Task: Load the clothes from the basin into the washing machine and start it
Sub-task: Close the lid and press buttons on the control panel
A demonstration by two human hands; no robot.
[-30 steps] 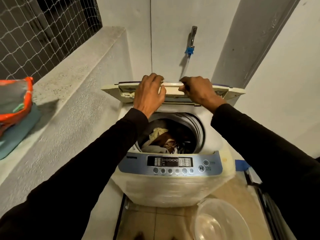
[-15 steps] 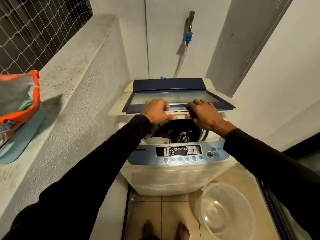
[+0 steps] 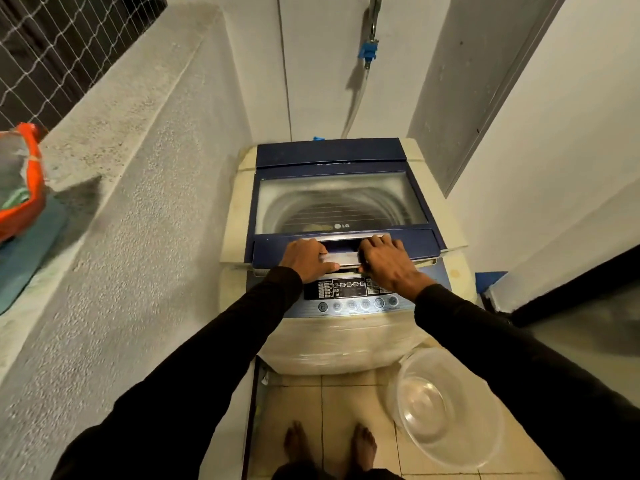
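Observation:
A cream top-loading washing machine stands in front of me. Its dark blue lid with a glass window lies almost flat over the drum. My left hand and my right hand both grip the silver handle at the lid's front edge, fingers curled over it. Just below my hands is the control panel with a row of round buttons. A clear plastic basin sits on the floor tiles at the machine's right front, holding nothing. The clothes are hidden under the lid.
A rough concrete ledge runs along the left, carrying an orange bag on a blue mat. A tap with a blue fitting is on the back wall. White walls close in on the right. My bare feet stand on the tiles.
Both hands have brought the lid down from upright and folded to nearly flat over the drum. The clothes inside are no longer visible.

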